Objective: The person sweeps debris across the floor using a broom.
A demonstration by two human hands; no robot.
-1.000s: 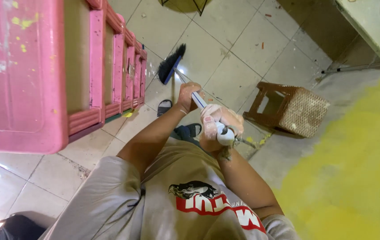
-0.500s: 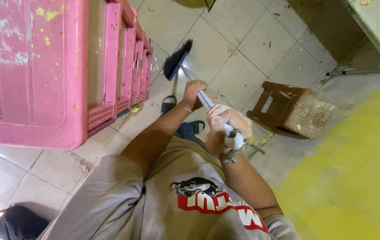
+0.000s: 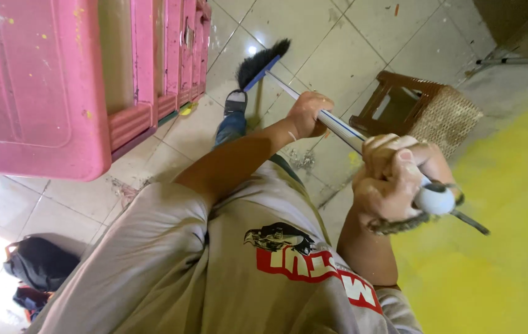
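head view, looking down at own torso and arms over a tiled floor [image 3: 332,55]. broom [image 3: 338,124] held in both hands, handle running diagonally from the lower right up toward the upper middle; black bristle head [image 3: 261,62] on the tiles just beside the foot [image 3: 234,102]. left hand [image 3: 308,114] wrapped around the white handle partway down, fingers curled shut on it. right hand [image 3: 394,176] clenched around the handle near its top, rounded end cap [image 3: 435,199] showing just past the fist; grip of both hands pressed closed on the broom. pink plastic crates [image 3: 35,93] stacked at left, close to the broom head but apart from it. small brown stool [image 3: 421,111] with woven seat on the floor to the right of the handle, near the left hand. yellow patch [image 3: 493,247] covers the lower right. dark bag [image 3: 38,263] on the floor at lower left. grey t-shirt [image 3: 202,278] with red and black print fills the bottom centre.
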